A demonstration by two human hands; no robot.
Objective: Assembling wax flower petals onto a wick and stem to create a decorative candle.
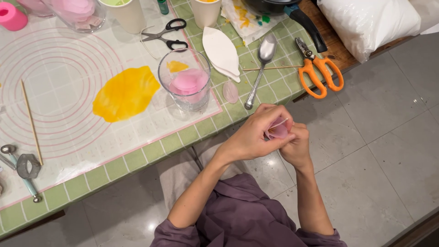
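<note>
A green-tiled tabletop (196,133) fills the upper left, covered by a translucent white silicone mat with pink concentric rings (59,77); grey floor tiles (384,137) spread to the right. On the mat, at about 11 o'clock from the hands, stands a clear drinking glass (184,84) holding pink petal pieces, with a flat yellow petal-shaped sheet (124,93) at its 9 o'clock. A metal spoon (260,68) lies at the glass's 3 o'clock, orange-handled shears (320,73) further right. At the top edge stand two pale cups (130,16) and a glass jar of pink petals (77,13). Off the table's edge, the left hand (256,135) and right hand (296,144) are closed together, fingers pinched around a small pink petal on a thin stick (277,129).
</note>
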